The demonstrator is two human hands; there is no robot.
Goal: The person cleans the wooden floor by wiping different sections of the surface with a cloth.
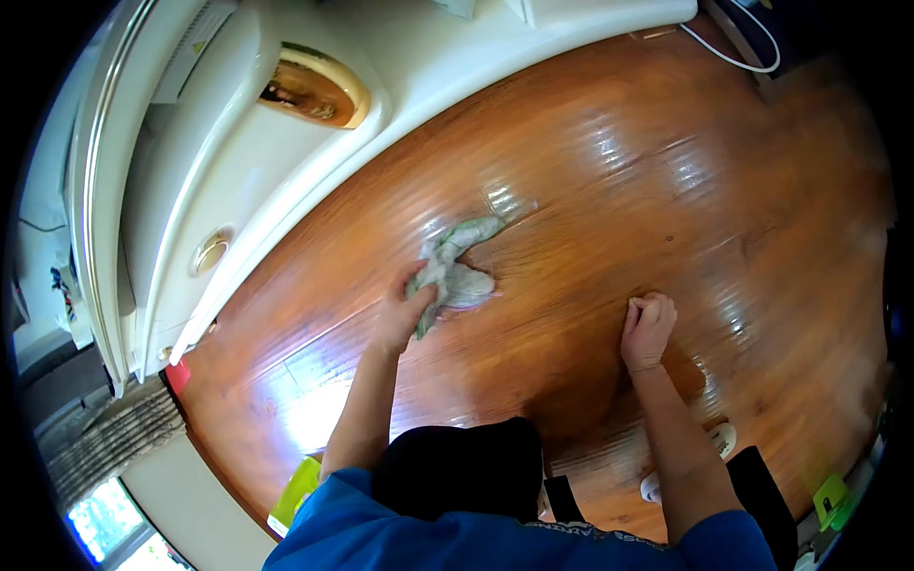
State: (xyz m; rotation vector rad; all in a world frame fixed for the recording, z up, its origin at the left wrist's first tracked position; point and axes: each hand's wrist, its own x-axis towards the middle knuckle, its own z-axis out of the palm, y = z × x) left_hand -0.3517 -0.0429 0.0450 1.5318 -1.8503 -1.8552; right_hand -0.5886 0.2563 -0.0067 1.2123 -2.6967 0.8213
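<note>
My left hand (402, 312) grips a crumpled grey-green cloth (465, 282) that lies on the shiny wooden floor (571, 238). One strip of the cloth trails up and to the right of the fingers, and a wider lobe spreads beside it. Off to the right, my right hand (649, 329) is closed in a fist over the floor planks. Nothing shows in its curled fingers; whether the knuckles touch the floor I cannot tell.
A white cabinet (286, 181) with a gold-rimmed oval inset curves along the upper left. A white cable (752, 67) loops at the top right. Bright green items stand at the lower left (295, 495) and lower right (830, 499). A curtain (124, 438) hangs at left.
</note>
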